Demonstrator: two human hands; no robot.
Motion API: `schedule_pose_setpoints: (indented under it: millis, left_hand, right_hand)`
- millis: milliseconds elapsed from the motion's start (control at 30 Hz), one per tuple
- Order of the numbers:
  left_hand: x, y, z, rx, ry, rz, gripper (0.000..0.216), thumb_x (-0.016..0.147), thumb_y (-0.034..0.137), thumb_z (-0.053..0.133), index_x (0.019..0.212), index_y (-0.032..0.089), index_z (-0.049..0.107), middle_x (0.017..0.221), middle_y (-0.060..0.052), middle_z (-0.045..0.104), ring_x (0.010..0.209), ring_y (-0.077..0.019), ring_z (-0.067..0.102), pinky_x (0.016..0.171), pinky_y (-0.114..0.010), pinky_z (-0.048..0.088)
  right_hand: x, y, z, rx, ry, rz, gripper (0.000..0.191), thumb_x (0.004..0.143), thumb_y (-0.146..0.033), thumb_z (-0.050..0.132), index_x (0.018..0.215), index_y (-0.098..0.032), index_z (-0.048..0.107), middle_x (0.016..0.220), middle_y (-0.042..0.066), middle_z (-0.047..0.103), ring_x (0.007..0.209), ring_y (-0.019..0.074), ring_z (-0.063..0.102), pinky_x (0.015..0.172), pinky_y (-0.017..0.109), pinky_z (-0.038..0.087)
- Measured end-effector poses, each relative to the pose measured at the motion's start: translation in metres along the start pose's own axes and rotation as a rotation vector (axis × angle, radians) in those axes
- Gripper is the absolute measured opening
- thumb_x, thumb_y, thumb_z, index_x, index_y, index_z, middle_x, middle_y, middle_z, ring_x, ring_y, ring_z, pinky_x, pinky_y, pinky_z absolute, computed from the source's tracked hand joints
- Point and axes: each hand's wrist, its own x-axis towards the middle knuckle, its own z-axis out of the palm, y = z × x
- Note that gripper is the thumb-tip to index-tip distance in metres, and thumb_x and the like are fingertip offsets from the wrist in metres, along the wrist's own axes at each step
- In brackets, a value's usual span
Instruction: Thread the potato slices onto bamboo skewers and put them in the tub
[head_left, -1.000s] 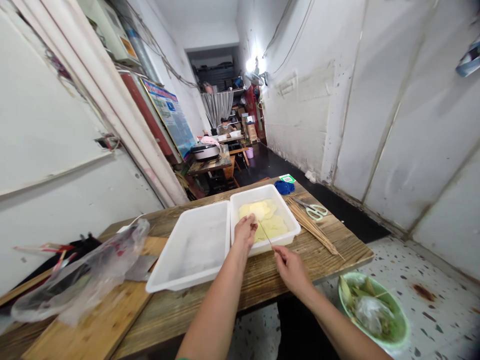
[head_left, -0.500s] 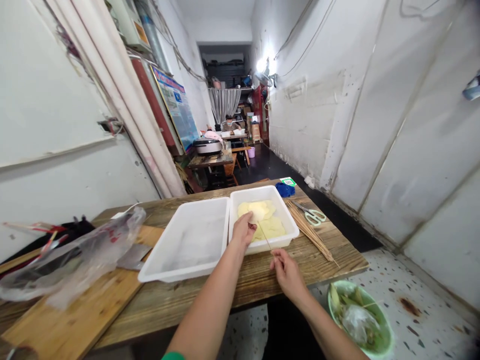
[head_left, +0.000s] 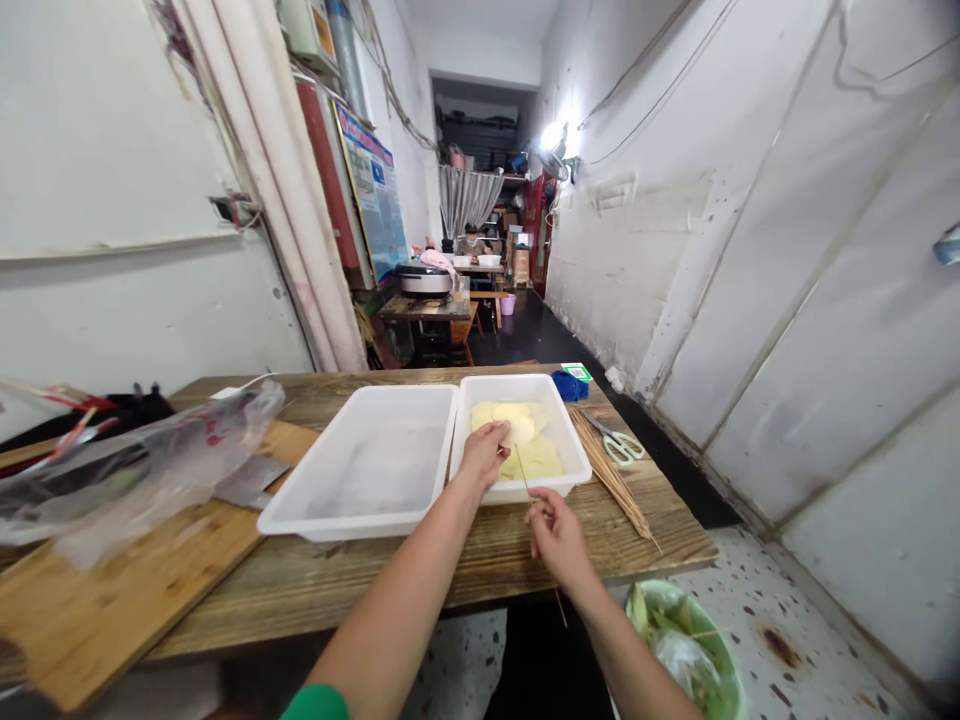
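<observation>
Yellow slice (head_left: 520, 430) is pinched by the left hand (head_left: 484, 455) above the tray (head_left: 577, 440), twelve o'clock ahead; the skewer (head_left: 523, 471), pinched by the right hand (head_left: 553, 530) at five o'clock, is best eased straight

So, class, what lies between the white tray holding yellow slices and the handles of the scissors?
A bundle of thin sticks lies between the tray and the handles of the scissors, as the head view shows.

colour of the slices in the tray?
Pale yellow: the slices show best in the head view.
</observation>
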Motion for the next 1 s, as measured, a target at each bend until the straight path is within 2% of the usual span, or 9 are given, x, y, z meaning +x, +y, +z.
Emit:
schedule_pose_setpoints:
  millis: [100,233,400,533,667,833,1000]
  left_hand:
    - [0.0,-0.001,-0.001,0.017,-0.048,0.02,0.036,0.047,0.025,0.086,0.068,0.013,0.06,0.064,0.002,0.056,0.054,-0.0056,0.047,0.046,-0.019,0.033]
    - [0.002,-0.003,-0.003,0.025,-0.067,0.024,0.04,0.042,0.028,0.088,0.068,0.013,0.061,0.064,0.002,0.057,0.055,-0.0063,0.048,0.049,-0.02,0.035]
    - [0.003,-0.003,-0.003,0.003,-0.084,0.027,0.041,0.042,0.03,0.088,0.067,0.013,0.061,0.062,0.002,0.057,0.053,-0.0066,0.047,0.049,-0.021,0.035]
    - [0.004,-0.002,-0.003,0.007,-0.066,0.021,0.037,0.043,0.028,0.087,0.065,0.013,0.061,0.061,0.002,0.057,0.055,-0.007,0.049,0.051,-0.02,0.037]
    - [0.003,-0.001,-0.002,0.027,-0.024,0.001,0.032,0.047,0.024,0.086,0.065,0.013,0.061,0.061,0.001,0.059,0.055,-0.0074,0.051,0.051,-0.02,0.038]
    - [0.002,0.0,-0.001,0.047,0.024,-0.005,0.025,0.053,0.02,0.083,0.062,0.012,0.061,0.058,0.0,0.058,0.052,-0.0072,0.05,0.05,-0.02,0.039]
    - [0.002,0.0,0.0,0.049,0.052,-0.014,0.021,0.057,0.016,0.081,0.061,0.012,0.06,0.057,0.0,0.057,0.049,-0.0069,0.049,0.05,-0.02,0.04]
  right_hand:
    - [0.017,-0.018,0.002,-0.079,-0.005,0.018,0.034,0.081,-0.039,0.046,0.103,-0.014,0.054,0.06,-0.005,0.053,0.031,0.0083,0.041,0.032,0.021,0.031]
    - [0.039,-0.038,0.006,-0.392,0.032,-0.09,0.037,0.084,-0.033,0.047,0.112,-0.012,0.059,0.051,-0.004,0.054,0.042,0.0126,0.05,0.046,0.022,0.04]
    - [0.052,-0.047,0.013,-0.584,0.107,-0.127,0.035,0.083,-0.025,0.05,0.112,-0.011,0.064,0.066,0.005,0.067,0.064,0.0181,0.062,0.065,0.026,0.046]
    - [0.053,-0.044,0.014,-0.59,0.126,-0.122,0.037,0.085,-0.022,0.045,0.115,-0.011,0.064,0.087,0.011,0.073,0.077,0.0203,0.066,0.074,0.029,0.048]
    - [0.051,-0.042,0.013,-0.587,0.125,-0.142,0.038,0.086,-0.018,0.042,0.116,-0.011,0.065,0.109,0.013,0.069,0.098,0.0213,0.065,0.087,0.029,0.047]
    - [0.05,-0.041,0.014,-0.598,0.097,-0.16,0.041,0.087,-0.017,0.039,0.119,-0.009,0.063,0.111,0.015,0.068,0.102,0.0231,0.064,0.089,0.033,0.047]
    - [0.053,-0.034,0.013,-0.55,0.104,-0.188,0.037,0.086,-0.02,0.039,0.112,-0.012,0.065,0.098,0.012,0.071,0.087,0.021,0.065,0.08,0.032,0.049]
